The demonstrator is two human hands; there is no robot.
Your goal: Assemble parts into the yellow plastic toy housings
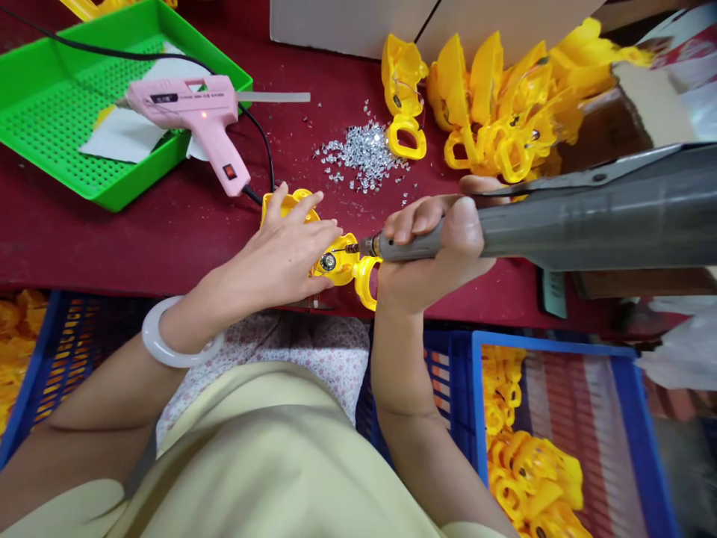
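My left hand (285, 250) lies over a yellow plastic part (343, 270) at the table's front edge, its fingers wrapped round the part and pressing on it. Inside the part sits a small round dark and silver piece (328, 261). My right hand (434, 246) is closed round the front of a grey power screwdriver (588, 217), which comes in from the right. The screwdriver's thin bit points left, with its tip inside the yellow part. A yellow ring-shaped handle (365, 282) hangs at the part's right side, below the bit.
Small clear pieces (367, 157) lie heaped behind my hands. A pink glue gun (187, 104) leans on a green tray (128, 190), its black cable running nearby. Yellow parts (493, 97) stand at the back right. Blue crates (476, 403) flank my lap.
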